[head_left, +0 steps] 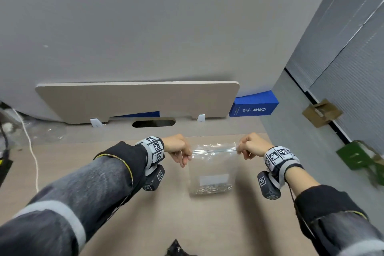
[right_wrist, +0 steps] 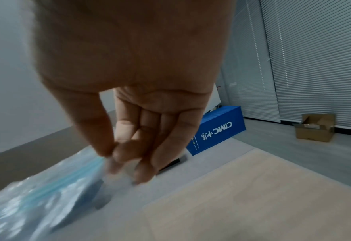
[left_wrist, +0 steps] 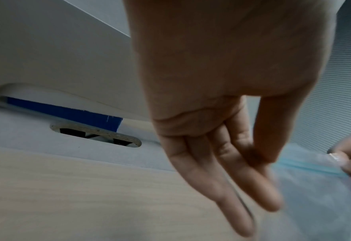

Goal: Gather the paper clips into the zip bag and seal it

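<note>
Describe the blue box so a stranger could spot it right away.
Start at the tan upright panel standing along the far edge of the desk. Just past its right end, the blue box sits on the grey floor. Unlike the brown cardboard box further right by the blinds, it is solid blue with white CIMC lettering on its side.

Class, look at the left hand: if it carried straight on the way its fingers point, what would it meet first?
The left hand points down towards the wooden tabletop, so probably that; the zip bag it pinches hangs alongside. Depth is uncertain.
</note>
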